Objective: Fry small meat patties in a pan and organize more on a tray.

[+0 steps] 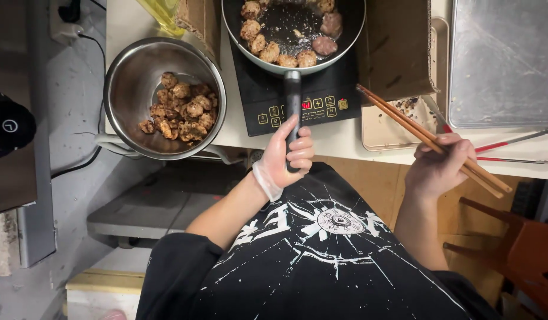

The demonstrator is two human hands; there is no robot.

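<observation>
Frying breaded meat pieces [286,35] in a dark frying pan [292,24] on a black induction cooktop [298,101], the person wraps the gloved left hand [286,154] tightly around the pan handle [292,101], while the right hand [440,166] pinches long wooden chopsticks [428,139] clear of the pan. This looks like the turning stage: next, the chopstick tips would need to reach over the pan rim while the handle is held steady. A steel bowl [131,71] of cooked pieces sits left.
</observation>
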